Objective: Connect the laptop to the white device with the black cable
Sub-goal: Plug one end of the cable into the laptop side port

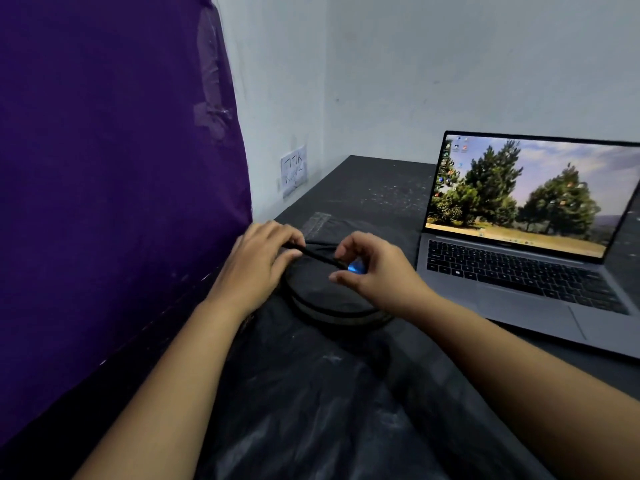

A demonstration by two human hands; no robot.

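Note:
A black cable [317, 255] runs between my two hands, and the rest of it lies coiled [332, 311] on the dark table below them. My left hand [263, 258] pinches the cable near its left part. My right hand [372, 268] grips the cable's plug end, where a blue tip [356, 267] shows between finger and thumb. An open grey laptop [519, 271] stands to the right with its screen on, showing trees. No white device is in view.
A purple cloth [114, 168] hangs along the left side. The dark table [363, 188] is covered with black plastic sheeting [311, 410] in front. A small handwritten paper note [293, 169] is taped to the pale wall behind.

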